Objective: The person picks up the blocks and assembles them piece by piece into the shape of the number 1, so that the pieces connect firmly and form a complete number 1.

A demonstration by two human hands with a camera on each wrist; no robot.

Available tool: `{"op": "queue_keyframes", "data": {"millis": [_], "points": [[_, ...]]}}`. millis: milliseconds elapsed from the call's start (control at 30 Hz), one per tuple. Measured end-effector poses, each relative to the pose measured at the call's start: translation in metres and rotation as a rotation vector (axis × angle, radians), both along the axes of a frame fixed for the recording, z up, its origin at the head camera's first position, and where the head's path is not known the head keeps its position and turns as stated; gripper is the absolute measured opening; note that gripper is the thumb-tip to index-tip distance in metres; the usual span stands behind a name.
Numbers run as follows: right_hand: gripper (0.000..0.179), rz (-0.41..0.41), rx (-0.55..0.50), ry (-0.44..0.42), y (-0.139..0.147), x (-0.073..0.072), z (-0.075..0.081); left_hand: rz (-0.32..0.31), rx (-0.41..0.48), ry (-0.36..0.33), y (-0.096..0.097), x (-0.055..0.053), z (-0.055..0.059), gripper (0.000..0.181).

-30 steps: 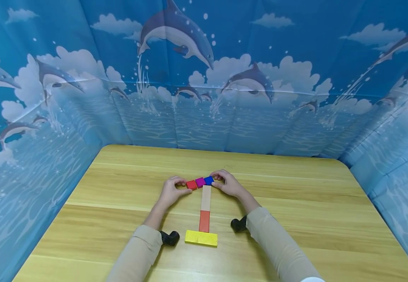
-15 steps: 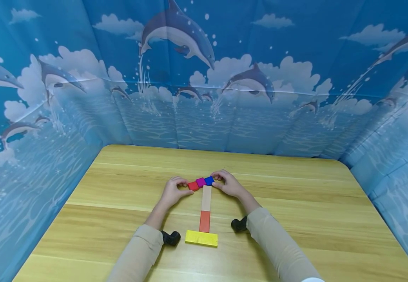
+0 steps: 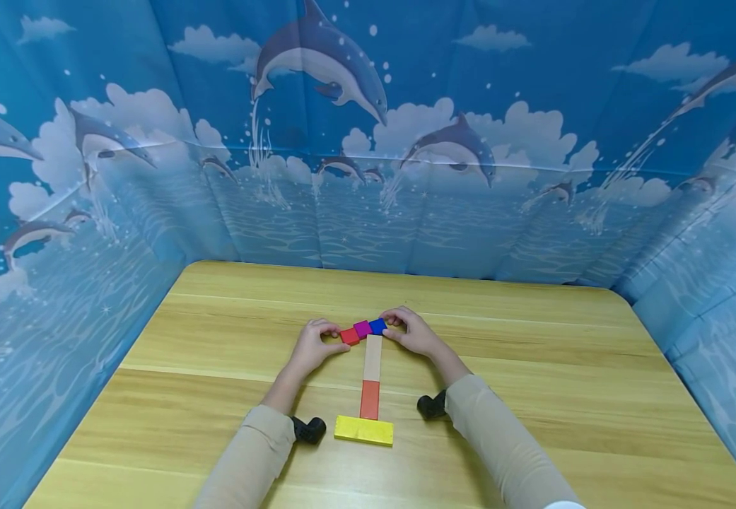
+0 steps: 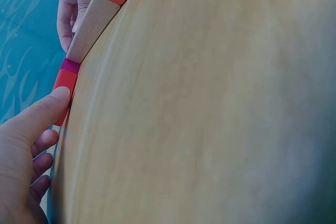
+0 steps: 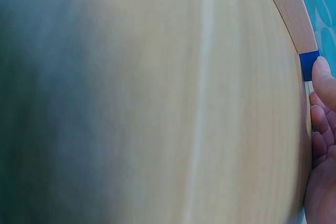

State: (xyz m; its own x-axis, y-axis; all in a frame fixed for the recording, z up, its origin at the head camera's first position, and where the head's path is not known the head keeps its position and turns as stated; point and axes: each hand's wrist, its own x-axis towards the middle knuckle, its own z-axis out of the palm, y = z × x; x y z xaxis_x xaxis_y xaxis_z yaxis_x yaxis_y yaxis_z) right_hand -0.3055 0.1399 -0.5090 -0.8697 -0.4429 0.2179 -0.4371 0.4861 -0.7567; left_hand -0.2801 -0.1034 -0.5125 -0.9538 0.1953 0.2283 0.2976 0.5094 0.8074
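Note:
My left hand (image 3: 309, 346) pinches a red block (image 3: 350, 336) between thumb and fingers; the left wrist view shows the thumb on the red block's near face (image 4: 65, 81). A magenta block (image 3: 363, 329) sits against it. On the magenta block's other side is a blue block (image 3: 377, 326), pinched by my right hand (image 3: 413, 335). These small blocks form a slanted row, its right end farther away. Just below the row, a plain wooden block (image 3: 372, 358) leads down to an orange-red block (image 3: 370, 400). A yellow block (image 3: 364, 430) lies crosswise at the near end.
All the blocks lie on a wood-grain table (image 3: 520, 353). A blue dolphin-print curtain (image 3: 368, 212) surrounds its back and sides. Black wrist devices, one at the left wrist (image 3: 309, 430) and one at the right wrist (image 3: 431, 406), stick out inward near the sleeves.
My left hand has nudged the red block slightly to the right, closer against the magenta one. The right hand and the remaining blocks look nearly unmoved.

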Motion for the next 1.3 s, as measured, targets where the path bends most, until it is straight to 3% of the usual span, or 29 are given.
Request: {"op": "queue_keyframes", "data": {"millis": [533,767,867,1067,1300], "points": [[0.028,-0.016,-0.01,-0.018,-0.003,0.001,0.001,-0.006,-0.019,0.007,-0.002,-0.001,-0.001,0.032],[0.028,0.015,-0.026,-0.042,-0.007,0.02,0.033,0.002,-0.027,-0.007,-0.001,-0.001,-0.002,0.034],[0.029,0.008,-0.038,-0.055,-0.006,0.018,0.029,0.0,-0.024,-0.012,-0.002,-0.001,-0.002,0.035],[0.034,0.0,-0.02,-0.04,0.0,0.002,0.003,0.001,0.03,-0.041,-0.005,-0.001,0.0,0.036],[0.032,-0.033,-0.149,-0.142,-0.007,0.018,0.033,0.03,0.069,0.008,-0.015,0.0,0.011,0.037]]}}
